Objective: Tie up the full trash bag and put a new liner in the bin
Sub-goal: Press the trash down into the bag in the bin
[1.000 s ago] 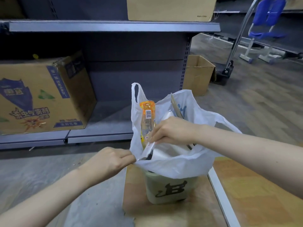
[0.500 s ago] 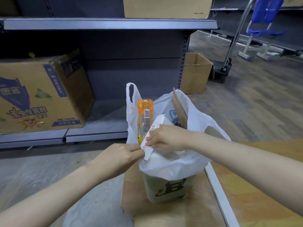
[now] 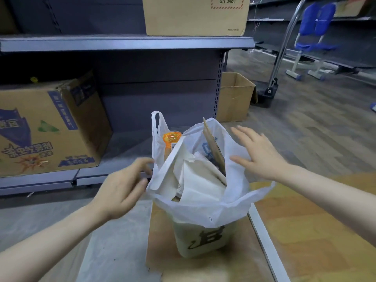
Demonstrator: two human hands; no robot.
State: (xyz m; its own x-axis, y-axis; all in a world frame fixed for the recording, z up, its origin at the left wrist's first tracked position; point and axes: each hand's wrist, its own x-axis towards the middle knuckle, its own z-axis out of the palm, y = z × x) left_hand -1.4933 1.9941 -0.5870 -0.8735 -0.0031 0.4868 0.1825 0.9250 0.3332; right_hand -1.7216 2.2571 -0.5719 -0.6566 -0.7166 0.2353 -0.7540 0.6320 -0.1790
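A small bin (image 3: pixel 200 239) stands on the floor, its white trash bag (image 3: pixel 230 202) overfilled. The left hand (image 3: pixel 122 188) touches the bag's left edge, fingers loose; the right hand (image 3: pixel 258 153) hovers open, empty. Gather both handles above the cardboard before knotting. No new liner is visible.

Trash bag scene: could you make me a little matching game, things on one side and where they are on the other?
Things:
1. orange bottle
2. bin
3. UN 3481 box
4. blue chair

Places:
A. on the upper shelf
B. far right, across the floor
C. poking out of the bag's left side
D. under the white bag, on cardboard

Pairs: 1-C, 2-D, 3-A, 4-B
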